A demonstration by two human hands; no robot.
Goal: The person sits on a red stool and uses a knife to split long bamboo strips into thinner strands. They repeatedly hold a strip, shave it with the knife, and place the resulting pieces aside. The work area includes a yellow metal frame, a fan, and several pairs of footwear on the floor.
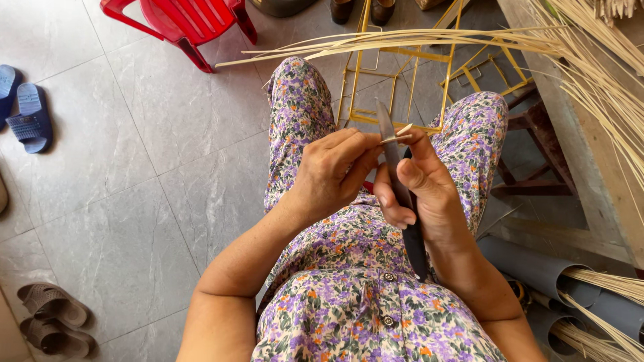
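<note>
Knife handle hidden inside right hand

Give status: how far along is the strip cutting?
Done: nothing finished is identifiable. In hand: left hand pinches a short pale bamboo sliver against the long grey knife blade in the right hand. Left: long pale bamboo strips lie uncut on the wooden bench.

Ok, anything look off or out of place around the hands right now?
Nothing looks damaged or spilled. The right hand holds the knife blade-up, and the left hand pinches a short thin strip against it. The only untidy thing is the long pale strips splaying loosely out over the yellow wire frame.
</note>
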